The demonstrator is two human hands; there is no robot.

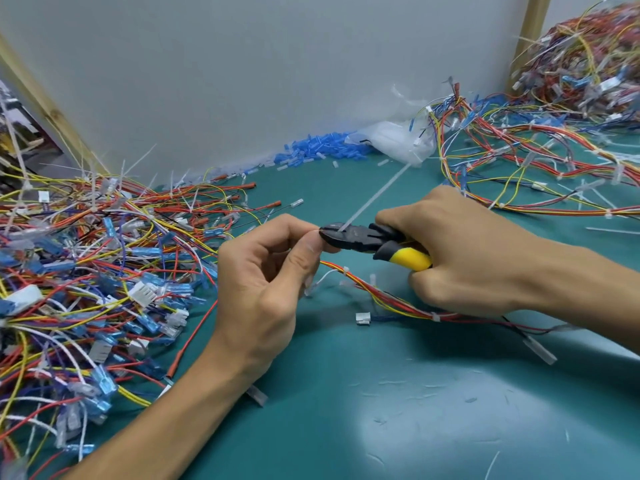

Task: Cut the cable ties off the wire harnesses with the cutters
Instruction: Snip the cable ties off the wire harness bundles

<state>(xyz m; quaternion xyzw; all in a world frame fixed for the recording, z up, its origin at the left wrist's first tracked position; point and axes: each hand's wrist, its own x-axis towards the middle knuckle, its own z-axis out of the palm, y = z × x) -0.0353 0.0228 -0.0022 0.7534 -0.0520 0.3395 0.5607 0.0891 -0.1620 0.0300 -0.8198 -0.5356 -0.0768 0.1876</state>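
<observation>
We are clenching our right grip (460,251) round the yellow-and-black handles of the cutters (367,239), whose jaws are sitting against a white cable tie (377,195). The tie's long tail is pointing up and away toward a clear plastic bag (398,140). Our left grip (263,292) is pinching the wire harness (381,292) between thumb and forefinger, right at the cutters' nose. The harness is trailing rightward over the green tabletop (415,393), passing under our right wrist. A tangled left pile (86,271) and a right pile (554,133) are lying either side, and blue sleeves (322,148) are lining the wall.
</observation>
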